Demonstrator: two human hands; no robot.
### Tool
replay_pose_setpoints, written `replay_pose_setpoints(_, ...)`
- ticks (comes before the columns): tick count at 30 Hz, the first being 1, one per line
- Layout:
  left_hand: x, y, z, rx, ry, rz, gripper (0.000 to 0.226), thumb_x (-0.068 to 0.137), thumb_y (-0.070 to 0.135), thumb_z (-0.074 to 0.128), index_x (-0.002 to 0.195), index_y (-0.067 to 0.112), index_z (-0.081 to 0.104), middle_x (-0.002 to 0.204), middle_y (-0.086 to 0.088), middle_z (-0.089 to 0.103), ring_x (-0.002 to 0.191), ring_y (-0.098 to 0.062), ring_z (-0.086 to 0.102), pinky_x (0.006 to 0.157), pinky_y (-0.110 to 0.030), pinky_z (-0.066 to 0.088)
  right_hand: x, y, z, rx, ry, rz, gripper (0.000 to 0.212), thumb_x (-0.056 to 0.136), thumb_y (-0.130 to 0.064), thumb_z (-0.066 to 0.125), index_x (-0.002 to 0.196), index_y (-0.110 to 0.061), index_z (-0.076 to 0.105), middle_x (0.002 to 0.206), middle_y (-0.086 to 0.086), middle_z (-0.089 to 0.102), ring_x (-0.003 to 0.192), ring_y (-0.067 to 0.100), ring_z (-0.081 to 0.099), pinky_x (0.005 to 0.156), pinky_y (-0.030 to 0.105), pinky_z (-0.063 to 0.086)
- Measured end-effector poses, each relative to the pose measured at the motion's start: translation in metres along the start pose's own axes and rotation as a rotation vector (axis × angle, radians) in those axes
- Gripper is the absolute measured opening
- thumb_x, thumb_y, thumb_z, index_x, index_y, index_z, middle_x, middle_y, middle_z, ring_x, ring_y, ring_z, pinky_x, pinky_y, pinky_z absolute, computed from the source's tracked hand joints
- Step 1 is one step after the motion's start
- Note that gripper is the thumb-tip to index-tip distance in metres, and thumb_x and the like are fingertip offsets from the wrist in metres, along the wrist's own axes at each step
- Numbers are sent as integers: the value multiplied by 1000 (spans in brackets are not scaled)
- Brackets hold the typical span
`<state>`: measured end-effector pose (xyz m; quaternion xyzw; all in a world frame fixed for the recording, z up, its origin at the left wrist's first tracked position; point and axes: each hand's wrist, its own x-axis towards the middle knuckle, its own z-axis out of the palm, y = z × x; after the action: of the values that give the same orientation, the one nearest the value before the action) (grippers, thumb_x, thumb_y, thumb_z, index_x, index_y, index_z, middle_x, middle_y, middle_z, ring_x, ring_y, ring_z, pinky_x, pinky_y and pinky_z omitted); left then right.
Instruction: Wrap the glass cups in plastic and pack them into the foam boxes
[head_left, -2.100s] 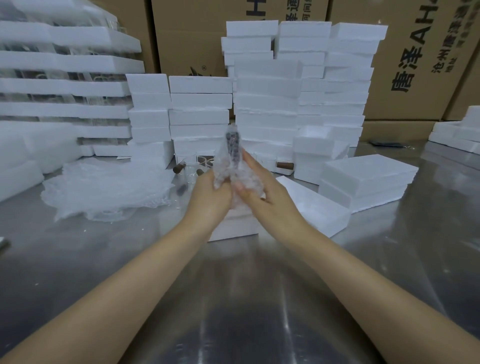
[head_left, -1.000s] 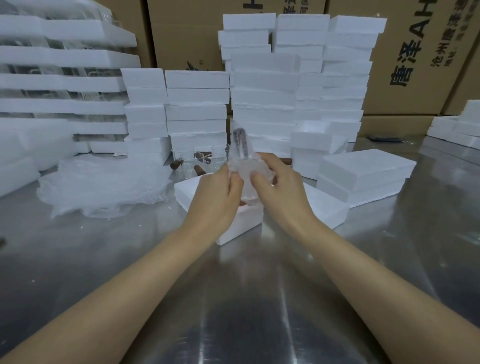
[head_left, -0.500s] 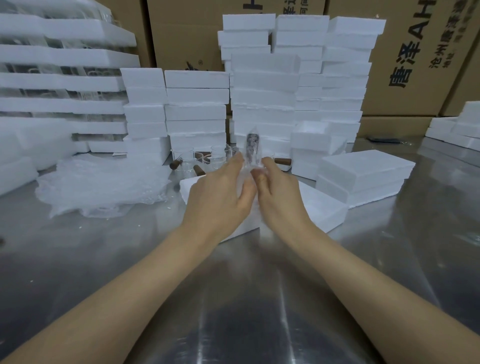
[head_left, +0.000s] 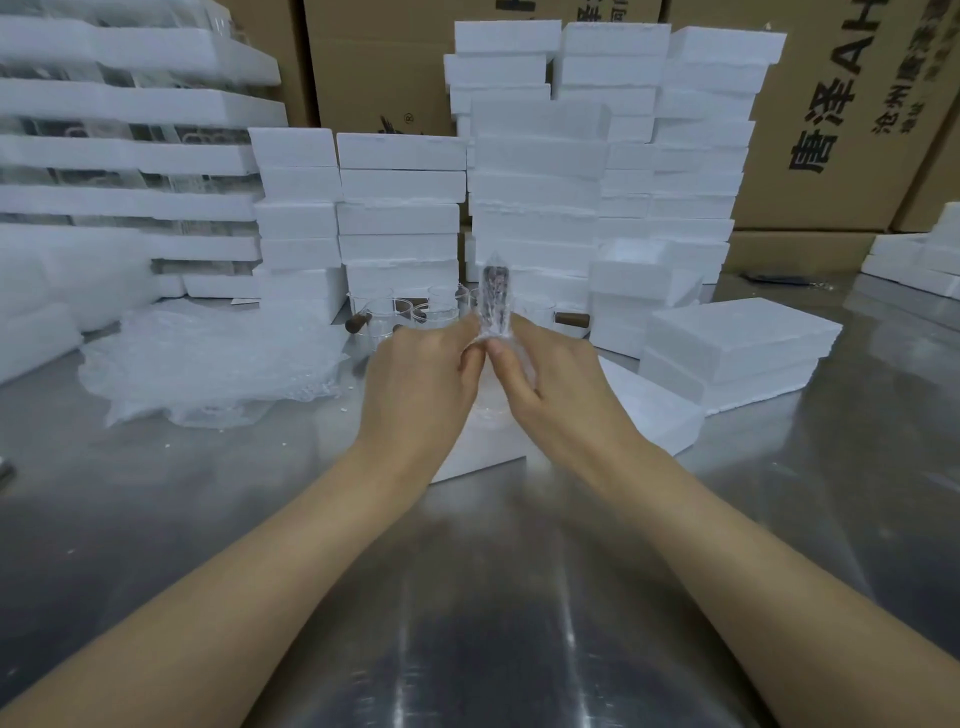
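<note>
The wrapped glass cup (head_left: 492, 299) stood between the two hands, directly ahead of the person and just above the open foam box (head_left: 652, 402) that lay on the table (head_left: 467, 597) under the wrists. Its visible part was a narrow, dark-cored end in crinkled plastic, with its long axis pointing almost straight up and tilted slightly away; the rest of the cup was hidden behind the fingers. Neither hand was nearer, since both met on it at the same height. The left hand (head_left: 423, 374) had its fingers curled in from the left and pinched the plastic at the base of that upright end, while the right hand (head_left: 558, 387) did the same from the right, thumb tip against the wrap (the two thumbs nearly touched). So both hands gripped the bundle and nothing else. The box sat below and slightly toward the person, so I judged the coming move to be a short lowering, probably with the bundle tipped over to lie flat. Unwrapped glass cups (head_left: 395, 312) waited just behind, and loose plastic sheets (head_left: 208, 358) lay to the left.
</note>
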<state>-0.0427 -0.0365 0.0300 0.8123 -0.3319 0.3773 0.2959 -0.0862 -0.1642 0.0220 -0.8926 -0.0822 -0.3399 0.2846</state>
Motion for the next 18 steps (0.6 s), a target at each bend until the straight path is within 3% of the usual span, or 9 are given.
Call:
replay_pose_setpoints(3, -3, -1, 3, 87, -35, -54, 11, 85, 6, 60, 76, 6, 66, 53, -15, 55, 54, -40, 52, 51, -34, 35, 1, 2, 2, -4, 61, -34, 28, 99, -29, 47, 71, -30, 54, 54, -12, 39, 57, 12, 37, 58, 23, 26)
replay_pose_setpoints(6, -4, 0, 4, 73, -40, -45, 11, 81, 4, 58, 72, 8, 63, 50, -1, 38, 52, -38, 49, 49, -30, 29, 1, 1, 3, 83, 134, -10, 48, 97, -27, 54, 53, -47, 52, 47, -4, 30, 49, 13, 30, 51, 24, 27)
replay_pose_setpoints(8, -4, -1, 6, 57, -67, -35, 12, 82, 9, 56, 80, 10, 67, 52, 2, 38, 55, -34, 51, 49, -31, 32, 0, 5, 3, 119, 146, 42, 42, 95, -29, 56, 53, -32, 59, 48, -1, 25, 49, 12, 26, 51, 26, 26)
replay_pose_setpoints(10, -6, 0, 8, -32, -88, -33, 21, 84, 17, 53, 96, 15, 71, 57, 3, 50, 63, -28, 57, 54, -32, 39, 1, 8, 2, 165, 165, 112, 45, 94, -26, 56, 49, -21, 51, 47, -3, 24, 48, 10, 24, 49, 25, 22)
replay_pose_setpoints(12, -7, 6, 9, -300, -109, -121, 38, 88, 21, 57, 125, 21, 63, 93, 7, 71, 88, -13, 65, 75, -25, 48, 4, 11, -2, 272, 253, 197, 51, 91, -17, 57, 44, -24, 37, 42, -7, 25, 45, 8, 23, 45, 20, 18)
replay_pose_setpoints(13, -7, 10, 11, -422, -119, -195, 48, 89, 24, 60, 137, 22, 52, 117, 17, 64, 102, -2, 60, 85, -13, 44, 5, 13, -4, 328, 305, 242, 52, 89, -14, 58, 43, -25, 35, 40, -9, 26, 43, 7, 23, 44, 17, 17)
replay_pose_setpoints(15, -9, 15, 13, -541, -169, -333, 61, 93, 35, 58, 148, 23, 35, 125, 36, 45, 112, 12, 45, 88, 1, 29, 7, 15, -7, 406, 380, 299, 48, 86, -13, 59, 46, -25, 35, 40, -10, 27, 44, 6, 23, 43, 15, 18)
replay_pose_setpoints(16, -9, 15, 16, -567, -208, -370, 61, 96, 40, 52, 150, 22, 30, 128, 36, 45, 116, 12, 42, 89, 1, 27, 7, 15, -6, 415, 394, 302, 45, 85, -14, 60, 49, -24, 33, 42, -10, 27, 46, 6, 23, 44, 16, 19)
replay_pose_setpoints(18, -11, 13, 19, -582, -262, -398, 58, 100, 42, 39, 152, 21, 24, 144, 13, 46, 123, 11, 36, 92, 2, 23, 6, 11, -1, 401, 382, 279, 41, 82, -16, 62, 56, -23, 32, 45, -12, 31, 48, 6, 26, 46, 16, 22)
